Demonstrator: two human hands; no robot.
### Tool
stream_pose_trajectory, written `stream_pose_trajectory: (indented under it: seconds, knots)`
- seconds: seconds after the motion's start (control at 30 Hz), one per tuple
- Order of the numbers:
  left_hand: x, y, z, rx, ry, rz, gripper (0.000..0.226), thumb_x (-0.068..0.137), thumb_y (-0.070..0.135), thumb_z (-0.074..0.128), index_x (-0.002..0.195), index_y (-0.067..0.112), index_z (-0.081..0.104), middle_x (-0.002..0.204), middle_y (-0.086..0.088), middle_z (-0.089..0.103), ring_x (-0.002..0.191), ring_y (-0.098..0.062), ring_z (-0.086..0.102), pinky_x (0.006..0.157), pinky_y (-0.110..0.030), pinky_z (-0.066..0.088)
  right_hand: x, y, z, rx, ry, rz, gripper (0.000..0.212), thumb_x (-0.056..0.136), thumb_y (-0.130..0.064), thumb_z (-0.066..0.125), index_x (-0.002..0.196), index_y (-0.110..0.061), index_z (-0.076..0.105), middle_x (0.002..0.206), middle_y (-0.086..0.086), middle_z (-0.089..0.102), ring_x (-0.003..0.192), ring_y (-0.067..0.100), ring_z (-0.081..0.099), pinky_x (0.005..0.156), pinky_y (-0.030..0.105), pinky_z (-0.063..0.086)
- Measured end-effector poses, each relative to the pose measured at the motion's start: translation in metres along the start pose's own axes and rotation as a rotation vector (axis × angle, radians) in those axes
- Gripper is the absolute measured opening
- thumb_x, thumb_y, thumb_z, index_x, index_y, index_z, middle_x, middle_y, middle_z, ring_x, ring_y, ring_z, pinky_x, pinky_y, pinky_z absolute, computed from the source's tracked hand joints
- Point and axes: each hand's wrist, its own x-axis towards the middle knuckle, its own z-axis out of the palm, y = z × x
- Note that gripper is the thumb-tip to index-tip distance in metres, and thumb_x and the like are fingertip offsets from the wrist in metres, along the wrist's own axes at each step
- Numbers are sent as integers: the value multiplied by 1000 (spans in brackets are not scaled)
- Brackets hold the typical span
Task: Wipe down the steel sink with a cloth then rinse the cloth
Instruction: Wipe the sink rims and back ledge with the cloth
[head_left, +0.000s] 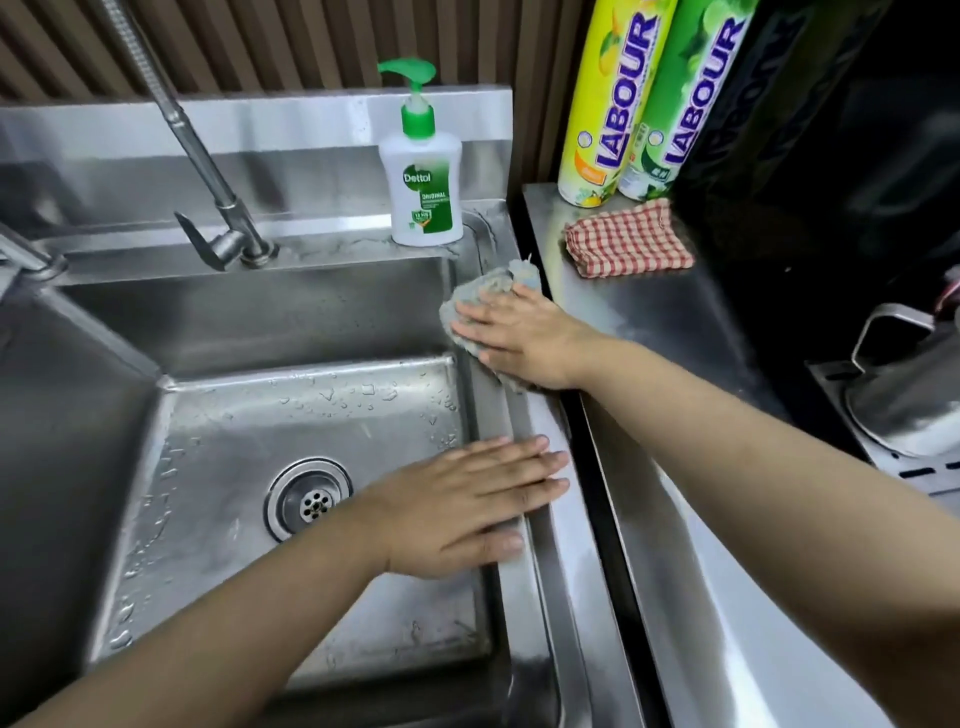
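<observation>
Grey cloth (483, 288) on sink (260, 322) right rim, under right hand (524, 343); fingers flat, pressing. Left hand (462, 509) flat on same rim, fingers straight, holding nothing. One tap (208, 171), one soap bottle (426, 187) behind basin. Two tall bottles (613, 104), one checked cloth (628, 239) on surface (649, 312) at right.

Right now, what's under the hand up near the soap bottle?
A crumpled grey cloth lies under the right hand, pressed against the sink's right rim. Its edges poke out past the fingers. The cloth's middle and the steel beneath it are covered.
</observation>
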Motion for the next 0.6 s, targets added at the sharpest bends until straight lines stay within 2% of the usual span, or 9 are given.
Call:
stream_pose_trajectory:
  seconds: [0.13,0.37,0.6]
  knots:
    - [5,-29,1,3,4,32,57,99,44,15,148,16,17,157,-1,11,145,-15,1,116,-38,6,-23,1,8,65,73,-126,50,95,-44,25,144,-36,28,155,-14,21,144,10,12,113,28,-6]
    - [10,-44,3,-23,12,92,55,99,42,20,148,17,20,157,-1,14,145,-15,2,117,-36,6,68,29,-17,27,37,127,47,102,-36,23,148,-31,18,158,-9,11,145,12,5,116,34,-5]
    - [9,-47,11,11,53,115,56,99,43,22,148,17,21,156,-1,16,145,-17,5,116,-37,11,26,15,3,115,114,36,47,100,-42,27,146,-33,26,156,-13,17,144,11,11,114,30,-5]
